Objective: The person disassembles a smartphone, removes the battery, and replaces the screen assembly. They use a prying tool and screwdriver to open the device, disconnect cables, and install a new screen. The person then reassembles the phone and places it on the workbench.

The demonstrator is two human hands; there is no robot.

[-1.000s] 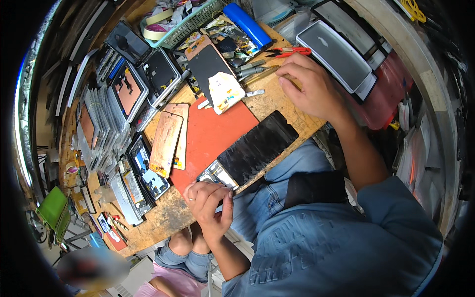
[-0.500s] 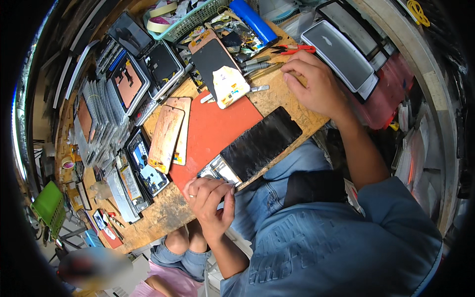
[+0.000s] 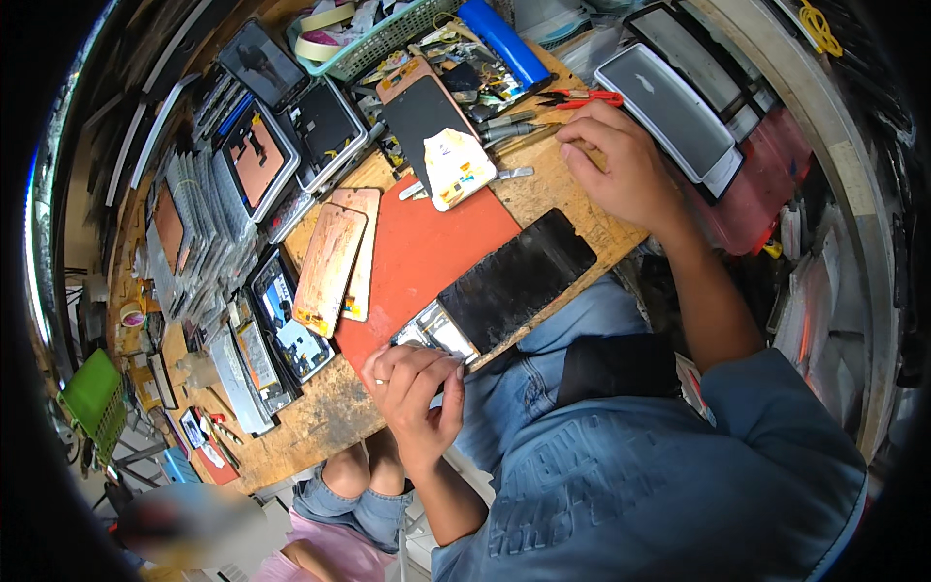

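A black phone (image 3: 519,274) lies slantwise along the near edge of the bench, its metallic inner parts (image 3: 441,332) exposed at the lower left end. My left hand (image 3: 412,393) has its fingers curled over that end and hides its corner. To the upper right of the phone, my right hand (image 3: 616,165) rests loosely bent by the bench edge, thumb and fingers apart, nothing visible in it. Red-handled cutters (image 3: 587,98) lie just beyond its fingers. Under the phone's left side is an orange-red mat (image 3: 427,247).
Two copper-coloured phone panels (image 3: 328,267) overlap at the mat's left, and a dark panel with a white piece (image 3: 456,170) lies beyond. Opened devices (image 3: 257,160) and plastic sleeves (image 3: 194,223) crowd the left. A teal basket (image 3: 364,60) stands at the back. Another person's knees (image 3: 367,475) show below.
The whole view has shifted slightly. Both hands and the phone keep practically the same positions on the bench.
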